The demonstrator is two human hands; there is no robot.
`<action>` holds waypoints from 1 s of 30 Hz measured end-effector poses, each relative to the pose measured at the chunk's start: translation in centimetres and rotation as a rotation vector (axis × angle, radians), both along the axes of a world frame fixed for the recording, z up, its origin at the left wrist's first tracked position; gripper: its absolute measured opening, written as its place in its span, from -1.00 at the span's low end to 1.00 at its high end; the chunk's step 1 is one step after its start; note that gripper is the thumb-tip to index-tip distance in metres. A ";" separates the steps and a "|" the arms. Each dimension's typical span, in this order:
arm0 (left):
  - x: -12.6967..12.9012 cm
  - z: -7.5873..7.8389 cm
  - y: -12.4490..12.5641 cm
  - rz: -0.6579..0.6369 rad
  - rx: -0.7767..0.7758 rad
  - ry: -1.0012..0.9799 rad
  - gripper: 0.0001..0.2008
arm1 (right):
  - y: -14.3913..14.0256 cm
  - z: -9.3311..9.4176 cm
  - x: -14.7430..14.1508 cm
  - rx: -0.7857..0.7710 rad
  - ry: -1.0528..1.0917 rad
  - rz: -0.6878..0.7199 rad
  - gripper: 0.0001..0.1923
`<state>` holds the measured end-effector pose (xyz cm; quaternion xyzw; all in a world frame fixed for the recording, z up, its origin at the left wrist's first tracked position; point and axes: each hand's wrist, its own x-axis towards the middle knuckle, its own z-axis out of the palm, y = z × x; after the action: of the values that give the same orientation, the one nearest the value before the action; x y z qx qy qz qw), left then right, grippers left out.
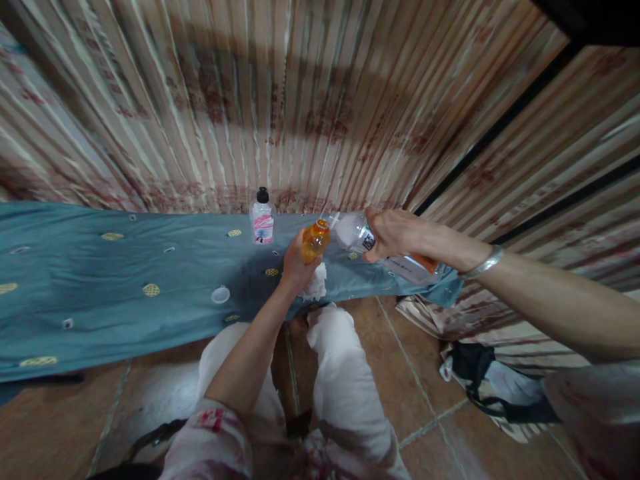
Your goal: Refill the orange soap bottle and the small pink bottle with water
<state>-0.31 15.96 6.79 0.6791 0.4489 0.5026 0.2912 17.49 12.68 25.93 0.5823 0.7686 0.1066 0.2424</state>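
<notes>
From the head view, the left hand [299,261] has its grip wrapped shut around a small amber plastic bottle [316,241], upright over the near edge of the teal embroidered cloth-covered table [100,287], with a wad of white tissue [317,284] just under the hand. The right hand [395,233] is closed round a larger clear plastic bottle with a printed label [356,232], tipped on its side, mouth toward the amber one. Both look light and smooth, probably slippery if wet, so a mid-body hold suits them.
</notes>
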 end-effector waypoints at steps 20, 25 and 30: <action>-0.1 -0.3 0.1 0.005 -0.013 0.028 -0.37 | 0.0 0.2 -0.1 -0.001 0.017 0.002 -0.18; -0.1 -0.2 0.0 -0.003 -0.026 0.023 -0.39 | 0.0 0.2 -0.1 0.002 0.002 0.006 -0.19; -0.1 -0.6 0.2 0.000 -0.022 0.028 -0.36 | 0.2 0.1 0.1 -0.009 0.013 0.016 -0.19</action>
<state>-0.45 16.18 6.16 0.6828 0.4584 0.4880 0.2923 17.63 12.83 26.08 0.5757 0.7753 0.1011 0.2392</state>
